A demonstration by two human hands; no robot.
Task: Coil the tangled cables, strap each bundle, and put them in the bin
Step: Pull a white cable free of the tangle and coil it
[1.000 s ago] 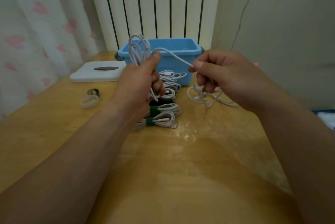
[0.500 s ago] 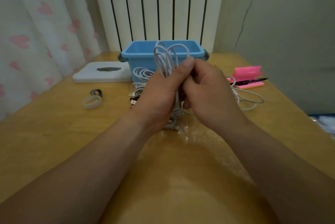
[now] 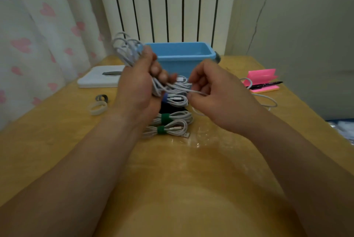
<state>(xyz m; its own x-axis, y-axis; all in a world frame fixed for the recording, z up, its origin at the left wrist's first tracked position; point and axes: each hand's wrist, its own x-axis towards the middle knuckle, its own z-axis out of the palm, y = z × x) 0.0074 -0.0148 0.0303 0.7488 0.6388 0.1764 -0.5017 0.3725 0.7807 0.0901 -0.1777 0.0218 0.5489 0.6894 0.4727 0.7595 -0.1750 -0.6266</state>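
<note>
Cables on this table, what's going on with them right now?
A person is partway through coiling a white cable. The left hand grips the gathered loops above the table, and the right hand pinches the same cable a little further along, feeding it in. Several strapped bundles lie in front of the blue bin, not in it. Two spare straps sit to the left.

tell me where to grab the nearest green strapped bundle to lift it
Pinch the bundle at its green strap, coming from above. It lies flat on the table, and the strap cinches the loops there, so they should stay together; the plug end is loose.
</note>
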